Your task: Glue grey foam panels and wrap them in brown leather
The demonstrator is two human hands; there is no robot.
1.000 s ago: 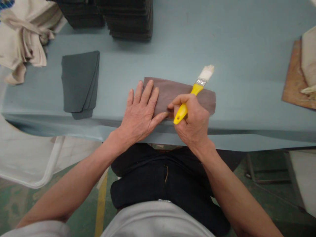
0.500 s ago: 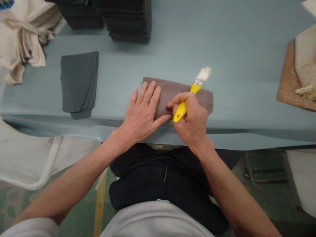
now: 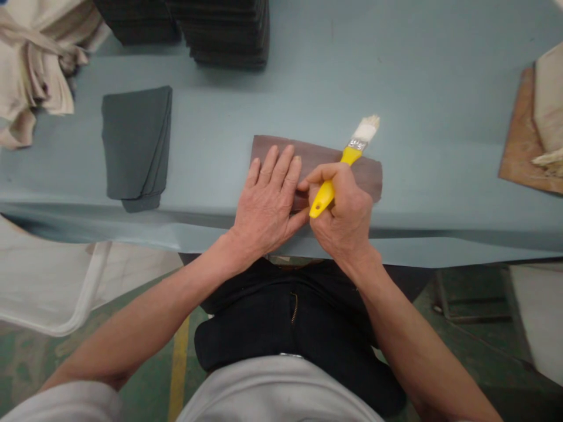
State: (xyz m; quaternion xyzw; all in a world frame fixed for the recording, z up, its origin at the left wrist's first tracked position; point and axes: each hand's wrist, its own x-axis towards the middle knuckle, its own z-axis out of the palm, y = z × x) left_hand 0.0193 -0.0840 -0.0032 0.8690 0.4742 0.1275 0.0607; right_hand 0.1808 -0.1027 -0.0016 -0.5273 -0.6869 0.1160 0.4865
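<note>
A brownish-purple sheet piece (image 3: 319, 153) lies near the front edge of the table, its lower side partly hidden by my hands. My left hand (image 3: 268, 196) rests flat on its left half, fingers stretched out and thumb pointing right. In my right hand (image 3: 345, 205) is a paintbrush (image 3: 350, 155) with a yellow handle and white bristles, held slantwise with the bristles up and away from the sheet. The right fingers curl near the lower middle of the sheet, close to the left thumb.
Left of the sheet lies a small fanned pile of dark grey-green pieces (image 3: 135, 143). Tall dark stacks (image 3: 229, 35) stand behind. Pale cloth (image 3: 39, 64) is heaped at far left. A brown board (image 3: 519, 135) with pale material lies at right. The blue-grey table cover (image 3: 417, 88) hangs over the front edge.
My left hand has slid to the right along the sheet, nearer my right hand. The right hand and paintbrush have stayed almost in place.
</note>
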